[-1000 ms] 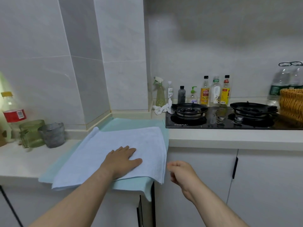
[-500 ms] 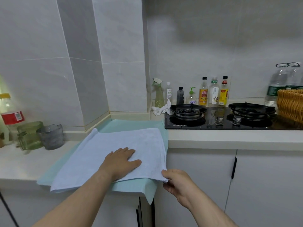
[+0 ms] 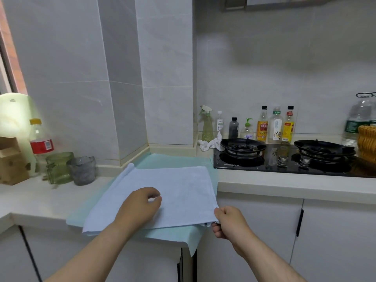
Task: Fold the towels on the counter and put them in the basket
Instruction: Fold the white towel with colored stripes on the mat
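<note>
2 towels lie stacked at the counter's [image 3: 284, 184] near edge, white towel [image 3: 179, 186] over teal towel [image 3: 173, 237]. The right hand [image 3: 230, 222] pinches the white towel's near-right corner. The left hand's [image 3: 140, 206] fingers curl on its middle, grip unclear. Folding looks just begun; next, carry that corner across evenly.

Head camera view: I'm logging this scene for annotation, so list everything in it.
white towel: one, pale bluish white, atop green towel
green towel: one, mint, on counter, corner overhanging
basket: one, yellow wicker, far right
counter: one, cream, foreground
stove: one, black, on counter
bottles: seven, mixed colours, behind stove
water jug: one, clear, behind basket
crumpled paper: one, white, left of stove
cola bottle: one, red label, far left
glass cups: two, green and grey, beside cola bottle
cardboard box: one, brown, left edge
left hand: one, fingers curled on white towel
right hand: one, pinches white towel's near right corner
</note>
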A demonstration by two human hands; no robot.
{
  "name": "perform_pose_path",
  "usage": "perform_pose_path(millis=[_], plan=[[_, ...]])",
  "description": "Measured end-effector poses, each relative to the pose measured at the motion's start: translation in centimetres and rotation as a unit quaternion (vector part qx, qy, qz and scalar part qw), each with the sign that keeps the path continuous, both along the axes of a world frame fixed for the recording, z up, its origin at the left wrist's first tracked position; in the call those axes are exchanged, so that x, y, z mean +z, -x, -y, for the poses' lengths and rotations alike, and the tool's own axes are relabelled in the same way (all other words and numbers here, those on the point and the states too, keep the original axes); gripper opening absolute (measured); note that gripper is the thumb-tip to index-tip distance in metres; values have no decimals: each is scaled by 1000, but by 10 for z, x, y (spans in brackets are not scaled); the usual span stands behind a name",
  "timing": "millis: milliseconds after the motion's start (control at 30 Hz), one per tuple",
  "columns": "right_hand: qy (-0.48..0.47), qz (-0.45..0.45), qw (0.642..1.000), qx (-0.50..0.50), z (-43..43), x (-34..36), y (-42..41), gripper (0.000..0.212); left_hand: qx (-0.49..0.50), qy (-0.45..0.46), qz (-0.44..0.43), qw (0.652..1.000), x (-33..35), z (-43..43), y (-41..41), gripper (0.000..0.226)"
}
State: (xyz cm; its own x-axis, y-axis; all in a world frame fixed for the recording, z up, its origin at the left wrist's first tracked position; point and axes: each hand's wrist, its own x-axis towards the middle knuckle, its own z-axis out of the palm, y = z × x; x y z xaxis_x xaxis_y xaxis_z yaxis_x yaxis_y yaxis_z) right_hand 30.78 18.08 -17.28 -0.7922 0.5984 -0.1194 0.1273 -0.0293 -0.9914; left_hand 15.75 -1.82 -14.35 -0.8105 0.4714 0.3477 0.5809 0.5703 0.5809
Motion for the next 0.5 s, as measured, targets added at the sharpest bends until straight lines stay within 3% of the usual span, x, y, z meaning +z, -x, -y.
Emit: perform_pose_path(millis=[100, 200, 333, 500], plan=[[-9, 20, 999, 35, 1, 3, -4, 28, 158, -21, -56, 986, -6, 56, 6, 18], [-24, 34, 999, 32, 2, 6, -8, 24, 249, -31, 4, 968, -19, 102, 5, 23], [1, 34, 999, -13, 1, 12, -11, 27, 219, -66, 126, 965, -32, 120, 3, 15], [-17, 26, 998, -46, 3, 19, -11, 30, 182, -223, 241, 927, -38, 118, 7, 13]])
